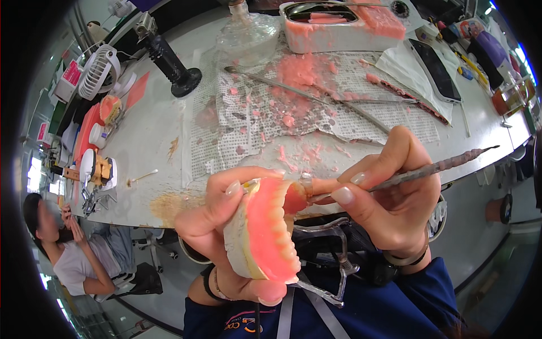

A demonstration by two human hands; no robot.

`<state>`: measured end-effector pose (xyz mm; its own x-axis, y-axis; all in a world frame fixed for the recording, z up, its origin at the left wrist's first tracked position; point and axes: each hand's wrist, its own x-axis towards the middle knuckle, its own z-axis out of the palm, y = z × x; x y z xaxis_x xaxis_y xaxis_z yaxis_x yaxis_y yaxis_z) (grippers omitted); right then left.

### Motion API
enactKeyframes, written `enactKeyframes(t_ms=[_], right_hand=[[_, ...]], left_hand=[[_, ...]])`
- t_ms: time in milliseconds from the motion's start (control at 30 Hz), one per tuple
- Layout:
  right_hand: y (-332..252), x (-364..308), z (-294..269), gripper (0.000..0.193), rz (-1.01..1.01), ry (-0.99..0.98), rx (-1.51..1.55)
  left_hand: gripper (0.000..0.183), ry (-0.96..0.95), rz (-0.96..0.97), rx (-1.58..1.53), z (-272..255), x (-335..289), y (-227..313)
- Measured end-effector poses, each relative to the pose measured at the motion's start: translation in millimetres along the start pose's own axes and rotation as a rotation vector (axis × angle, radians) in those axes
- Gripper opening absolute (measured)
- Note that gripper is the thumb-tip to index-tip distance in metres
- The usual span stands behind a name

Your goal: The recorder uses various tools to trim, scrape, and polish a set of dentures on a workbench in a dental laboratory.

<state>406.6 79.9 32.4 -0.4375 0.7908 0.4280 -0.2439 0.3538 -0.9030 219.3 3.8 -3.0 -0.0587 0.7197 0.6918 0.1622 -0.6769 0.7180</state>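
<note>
The near edge of the pale table [141, 181] passes just beyond both hands, which are raised at that edge. To the left hand's left, bare tabletop stretches toward a black stand [175, 65]; ahead of the hands, printed paper [237, 127] strewn with pink scraps takes up the middle. Farther ahead stand a white box [307, 44] smeared pink, pink strips [327, 17] in its dark basin, and a clear bottle [247, 39] whose contents cannot be made out. The left hand [212, 209] is clamped around a dental model [265, 231] with pink gums and pale teeth. Beside it, the right hand [398, 206] pinches a slender tool [432, 170], its near end at the model's inner side; contact cannot be told.
</note>
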Motion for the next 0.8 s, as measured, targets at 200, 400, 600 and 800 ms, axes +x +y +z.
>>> enactKeyframes(t_ms=[200,400,600,800], right_hand=[[3.9,1.0,-2.4,0.027,-0.133,-0.077,-0.062],[2.3,-2.3,-1.5,0.028,-0.004,0.006,-0.082],[1.1,-0.6,-1.4,0.028,-0.011,0.029,-0.114],[0.4,0.8,-2.5,0.026,-0.052,-0.033,-0.036]], left_hand=[[0.094,0.006,0.029,0.014,0.4,3.0,-2.2],[0.096,0.063,-0.011,0.008,6.2,-0.5,-0.4],[0.097,0.039,-0.006,-0.062,3.2,-0.8,-3.9],[0.096,0.147,-0.047,-0.047,16.3,-0.8,3.0]])
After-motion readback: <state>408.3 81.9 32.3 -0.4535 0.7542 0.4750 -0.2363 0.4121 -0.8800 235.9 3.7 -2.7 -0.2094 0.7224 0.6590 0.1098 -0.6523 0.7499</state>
